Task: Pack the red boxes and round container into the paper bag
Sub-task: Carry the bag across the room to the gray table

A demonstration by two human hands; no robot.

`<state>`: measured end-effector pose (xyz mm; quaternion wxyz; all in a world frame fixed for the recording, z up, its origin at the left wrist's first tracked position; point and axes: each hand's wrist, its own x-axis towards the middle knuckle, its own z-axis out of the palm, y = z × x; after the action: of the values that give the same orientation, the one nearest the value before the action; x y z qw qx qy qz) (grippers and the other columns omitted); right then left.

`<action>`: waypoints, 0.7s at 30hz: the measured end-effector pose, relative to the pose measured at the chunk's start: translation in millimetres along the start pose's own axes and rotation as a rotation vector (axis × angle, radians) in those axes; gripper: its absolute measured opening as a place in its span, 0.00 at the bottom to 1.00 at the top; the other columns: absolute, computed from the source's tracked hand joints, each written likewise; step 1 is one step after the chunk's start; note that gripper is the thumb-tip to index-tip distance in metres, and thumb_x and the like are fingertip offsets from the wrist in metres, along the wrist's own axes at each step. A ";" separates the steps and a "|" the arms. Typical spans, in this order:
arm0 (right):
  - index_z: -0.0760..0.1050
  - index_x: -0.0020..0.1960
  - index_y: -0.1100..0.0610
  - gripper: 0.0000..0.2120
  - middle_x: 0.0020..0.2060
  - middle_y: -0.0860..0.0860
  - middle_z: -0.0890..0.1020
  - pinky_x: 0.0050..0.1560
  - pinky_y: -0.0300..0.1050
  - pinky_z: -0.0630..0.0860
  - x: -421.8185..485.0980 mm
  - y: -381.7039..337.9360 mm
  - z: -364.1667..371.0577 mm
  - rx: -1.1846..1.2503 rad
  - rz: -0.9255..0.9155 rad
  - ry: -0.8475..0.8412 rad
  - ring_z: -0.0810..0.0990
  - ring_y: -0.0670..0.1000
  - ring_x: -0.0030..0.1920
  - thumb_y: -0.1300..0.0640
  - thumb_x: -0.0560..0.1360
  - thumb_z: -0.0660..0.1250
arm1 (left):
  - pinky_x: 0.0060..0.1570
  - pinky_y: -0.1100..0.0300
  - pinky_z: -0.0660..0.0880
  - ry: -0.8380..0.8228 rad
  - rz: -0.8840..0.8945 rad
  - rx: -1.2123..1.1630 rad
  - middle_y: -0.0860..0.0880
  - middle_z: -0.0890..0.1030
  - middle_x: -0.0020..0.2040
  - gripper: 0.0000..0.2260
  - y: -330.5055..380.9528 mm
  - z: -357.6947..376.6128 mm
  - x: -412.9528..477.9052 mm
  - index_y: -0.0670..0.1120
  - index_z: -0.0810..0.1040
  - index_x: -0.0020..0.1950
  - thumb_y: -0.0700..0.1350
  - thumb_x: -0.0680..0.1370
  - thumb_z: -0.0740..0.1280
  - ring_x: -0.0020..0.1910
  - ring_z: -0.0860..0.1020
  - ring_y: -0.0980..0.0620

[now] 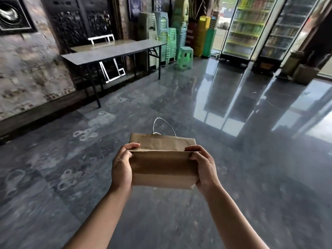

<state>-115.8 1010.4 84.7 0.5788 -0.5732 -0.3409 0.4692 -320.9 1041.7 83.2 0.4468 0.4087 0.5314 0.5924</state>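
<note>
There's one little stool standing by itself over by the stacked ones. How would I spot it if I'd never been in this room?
Look past the long folding table against the dark wall, toward the tall stacks of plastic stools in the far corner. On the shiny floor just in front of those stacks stands a single green stool. Unlike its neighbours it is not stacked, it is short, and its side cut-outs look like a face.

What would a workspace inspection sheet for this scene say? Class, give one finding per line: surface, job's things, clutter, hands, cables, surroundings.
Surface: glossy dark floor; no work surface under the bag.
Job's things: paper bag held in mid-air, top folded over, white handle up; red boxes and round container not seen.
Clutter: nothing seen near the bag.
Hands: left hand and right hand grip the bag's two ends.
Cables: nothing seen.
Surroundings: folding table, stacked plastic stools, drink fridges.
</note>
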 end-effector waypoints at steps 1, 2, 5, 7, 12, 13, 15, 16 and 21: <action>0.81 0.43 0.55 0.12 0.32 0.48 0.76 0.37 0.45 0.64 19.7 -6.6 4.1 -0.003 -0.004 -0.013 0.70 0.51 0.39 0.58 0.62 0.63 | 0.53 0.69 0.69 0.021 -0.003 -0.012 0.54 0.83 0.47 0.17 2.8 8.0 15.8 0.44 0.81 0.49 0.31 0.76 0.54 0.46 0.78 0.67; 0.81 0.43 0.55 0.12 0.32 0.48 0.76 0.38 0.45 0.65 38.2 -12.4 8.9 -0.005 -0.004 -0.025 0.70 0.51 0.39 0.58 0.62 0.63 | 0.55 0.65 0.69 0.041 -0.007 -0.026 0.54 0.83 0.47 0.17 5.0 15.2 30.8 0.45 0.81 0.48 0.32 0.76 0.54 0.47 0.78 0.64; 0.82 0.42 0.55 0.12 0.33 0.48 0.77 0.40 0.47 0.65 83.3 -25.5 20.8 -0.008 0.010 -0.047 0.70 0.51 0.40 0.58 0.62 0.63 | 0.58 0.54 0.68 0.086 -0.034 -0.061 0.50 0.83 0.48 0.18 7.2 33.0 69.9 0.50 0.81 0.45 0.33 0.75 0.54 0.52 0.77 0.52; 0.82 0.42 0.55 0.12 0.31 0.48 0.76 0.41 0.47 0.64 109.9 -34.5 27.3 -0.015 0.003 -0.054 0.70 0.51 0.40 0.58 0.61 0.63 | 0.59 0.51 0.68 0.090 -0.031 -0.074 0.48 0.83 0.50 0.19 5.9 43.5 94.7 0.51 0.82 0.43 0.34 0.75 0.54 0.54 0.76 0.49; 0.82 0.42 0.54 0.13 0.32 0.49 0.76 0.42 0.48 0.65 175.1 -59.2 47.2 -0.048 0.003 -0.045 0.70 0.52 0.40 0.58 0.60 0.63 | 0.52 0.50 0.69 0.093 -0.080 -0.106 0.45 0.82 0.50 0.17 13.2 70.1 156.2 0.53 0.82 0.42 0.40 0.73 0.55 0.51 0.76 0.46; 0.82 0.42 0.54 0.13 0.33 0.50 0.76 0.42 0.48 0.65 186.8 -62.7 51.6 -0.056 -0.002 -0.047 0.70 0.52 0.40 0.58 0.61 0.63 | 0.50 0.51 0.69 0.097 -0.091 -0.117 0.46 0.82 0.49 0.17 15.0 74.0 167.5 0.53 0.83 0.41 0.41 0.72 0.55 0.49 0.76 0.47; 0.82 0.42 0.54 0.13 0.34 0.51 0.76 0.42 0.48 0.64 210.6 -68.8 61.2 -0.052 -0.009 -0.056 0.70 0.52 0.40 0.58 0.61 0.63 | 0.46 0.53 0.70 0.100 -0.081 -0.128 0.49 0.82 0.46 0.17 18.3 80.6 190.6 0.53 0.83 0.41 0.41 0.72 0.55 0.46 0.77 0.49; 0.82 0.42 0.55 0.13 0.35 0.51 0.76 0.42 0.48 0.64 222.8 -71.4 66.6 -0.050 -0.012 -0.061 0.70 0.52 0.40 0.59 0.61 0.63 | 0.44 0.54 0.71 0.100 -0.069 -0.129 0.50 0.82 0.45 0.17 19.8 83.4 202.9 0.54 0.83 0.41 0.41 0.72 0.55 0.45 0.77 0.50; 0.82 0.43 0.55 0.13 0.34 0.51 0.76 0.42 0.48 0.65 288.1 -81.3 100.5 -0.072 -0.027 -0.066 0.71 0.52 0.40 0.58 0.61 0.63 | 0.41 0.57 0.71 0.097 -0.064 -0.141 0.54 0.83 0.43 0.17 20.6 94.3 279.1 0.55 0.83 0.40 0.43 0.71 0.56 0.43 0.78 0.53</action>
<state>-102.9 1322.0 134.5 0.5523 -0.5732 -0.3842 0.4678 -306.9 1334.9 115.9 0.4668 0.3296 0.5222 0.6331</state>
